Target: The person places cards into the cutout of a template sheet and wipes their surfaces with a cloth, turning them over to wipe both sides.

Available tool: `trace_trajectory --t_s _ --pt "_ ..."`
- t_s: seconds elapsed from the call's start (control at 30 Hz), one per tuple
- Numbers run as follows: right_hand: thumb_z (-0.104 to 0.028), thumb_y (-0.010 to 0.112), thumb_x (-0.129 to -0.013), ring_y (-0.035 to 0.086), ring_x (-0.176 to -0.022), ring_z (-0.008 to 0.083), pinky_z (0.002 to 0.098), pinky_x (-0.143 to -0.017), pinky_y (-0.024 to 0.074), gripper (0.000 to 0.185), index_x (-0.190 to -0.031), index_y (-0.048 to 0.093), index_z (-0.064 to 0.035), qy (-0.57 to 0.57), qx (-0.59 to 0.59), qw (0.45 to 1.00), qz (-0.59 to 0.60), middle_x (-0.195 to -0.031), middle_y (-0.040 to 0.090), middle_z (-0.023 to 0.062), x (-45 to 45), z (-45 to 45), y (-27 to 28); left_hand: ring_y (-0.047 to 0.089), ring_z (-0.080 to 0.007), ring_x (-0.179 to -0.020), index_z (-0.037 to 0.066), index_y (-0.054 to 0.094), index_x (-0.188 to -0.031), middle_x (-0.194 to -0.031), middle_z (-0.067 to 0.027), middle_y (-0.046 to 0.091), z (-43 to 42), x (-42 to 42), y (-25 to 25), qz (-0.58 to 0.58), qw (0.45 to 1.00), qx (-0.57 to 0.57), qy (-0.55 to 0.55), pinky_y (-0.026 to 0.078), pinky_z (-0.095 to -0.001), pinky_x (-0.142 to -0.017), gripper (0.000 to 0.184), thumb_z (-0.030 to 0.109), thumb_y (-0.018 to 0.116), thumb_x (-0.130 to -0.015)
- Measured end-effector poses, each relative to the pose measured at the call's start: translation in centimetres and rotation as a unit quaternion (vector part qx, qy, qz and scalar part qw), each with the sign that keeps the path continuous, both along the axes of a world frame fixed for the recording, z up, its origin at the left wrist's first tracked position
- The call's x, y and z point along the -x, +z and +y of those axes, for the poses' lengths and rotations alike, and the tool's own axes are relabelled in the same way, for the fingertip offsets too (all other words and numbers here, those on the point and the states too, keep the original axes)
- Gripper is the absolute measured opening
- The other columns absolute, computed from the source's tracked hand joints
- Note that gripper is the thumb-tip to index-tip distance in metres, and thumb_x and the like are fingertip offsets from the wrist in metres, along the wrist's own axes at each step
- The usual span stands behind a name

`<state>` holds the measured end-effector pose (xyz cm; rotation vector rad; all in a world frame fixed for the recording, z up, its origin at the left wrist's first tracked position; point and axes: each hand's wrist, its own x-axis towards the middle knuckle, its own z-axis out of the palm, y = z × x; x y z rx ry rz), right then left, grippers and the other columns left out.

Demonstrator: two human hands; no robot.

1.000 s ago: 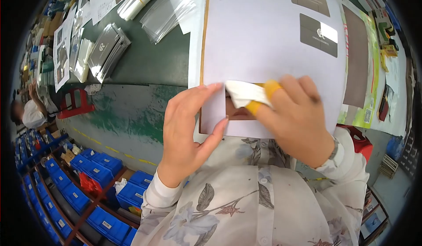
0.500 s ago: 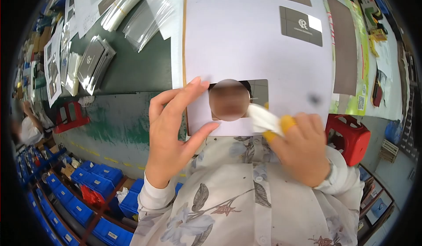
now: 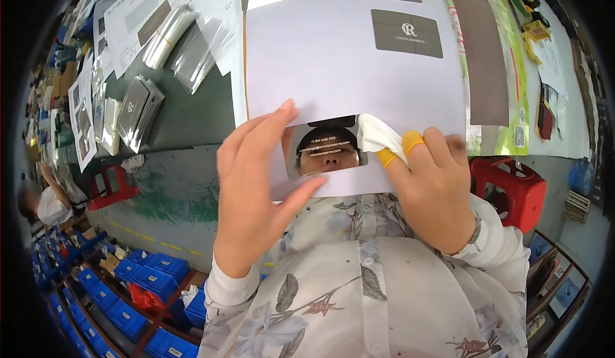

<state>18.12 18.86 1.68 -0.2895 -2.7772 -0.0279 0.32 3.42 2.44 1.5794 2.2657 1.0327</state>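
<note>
A shiny dark metal card (image 3: 333,161) with light printed text lies on a pale board (image 3: 346,76) in front of me, reflecting part of a person. My left hand (image 3: 253,188) is spread around the card's left end. Its thumb rests along the lower edge and its fingertips reach the board near the upper left corner. In my right hand (image 3: 429,185) is a folded white cloth (image 3: 379,134), pinched between fingers that wear yellow finger cots (image 3: 414,141). The cloth covers the card's upper right corner.
More dark cards lie on the board, one with a logo (image 3: 408,33). To the left are a stack of sleeved cards (image 3: 136,107) and clear plastic sleeves (image 3: 195,57). Red stools (image 3: 509,191) and blue bins (image 3: 160,265) stand below table height. Another person (image 3: 54,198) is at far left.
The white cloth has moved from the card's lower right to its upper right corner. The printed text now shows. My left hand stays at the card's left end; the whole view has shifted slightly.
</note>
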Motion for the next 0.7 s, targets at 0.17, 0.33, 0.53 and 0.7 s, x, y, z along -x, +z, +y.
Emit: trace_trajectory --t_s 0.17,0.33,0.53,0.7 --pt "-0.009 0.071 -0.069 0.051 -0.078 0.0245 0.0372 -0.065 0.0360 0.009 -0.076 0.065 -0.0057 -0.003 0.044 0.998 0.041 -0.074 0.045 0.0059 0.6 0.1 0.0 0.050 -0.0293 -0.103 0.003 0.048 -0.140 -0.108 -0.0097 0.057 3.2 -0.2 0.5 -0.078 0.994 0.032 -0.063 0.041 -0.0373 -0.093 0.079 0.005 0.083 -0.070" --pt "-0.004 0.068 -0.070 0.049 -0.076 0.0260 0.0384 -0.065 0.0364 0.022 -0.092 0.071 -0.0049 -0.039 0.101 0.993 0.041 -0.078 0.049 0.0070 -1.3 2.3 1.0 0.054 -0.0266 -0.102 0.004 0.053 -0.137 -0.111 -0.0112 0.054 3.7 -0.5 1.3 -0.017 0.993 0.086 -0.082 0.048 -0.0372 -0.088 0.078 -0.001 0.085 -0.066" --pt "0.003 0.064 -0.070 0.048 -0.074 0.0280 0.0397 -0.064 0.0359 0.040 -0.108 0.072 -0.0054 -0.064 0.191 0.971 0.126 -0.086 0.054 0.0093 -2.6 3.4 0.9 0.056 -0.0215 -0.090 0.003 0.061 -0.121 -0.109 -0.0105 0.053 3.7 0.0 2.9 0.016 0.998 -0.001 -0.067 0.048 -0.0339 -0.081 0.069 0.011 0.086 -0.058" --pt "0.005 0.064 -0.068 0.048 -0.074 0.0299 0.0399 -0.064 0.0357 0.042 -0.108 0.072 -0.0051 -0.038 0.225 0.964 0.135 -0.086 0.053 0.0102 -2.4 3.0 1.1 0.063 -0.0330 -0.114 -0.005 0.042 -0.133 -0.121 -0.0176 0.054 2.2 0.5 2.3 -0.203 0.968 -0.136 -0.060 0.050 -0.0437 -0.100 0.081 0.006 0.085 -0.064"
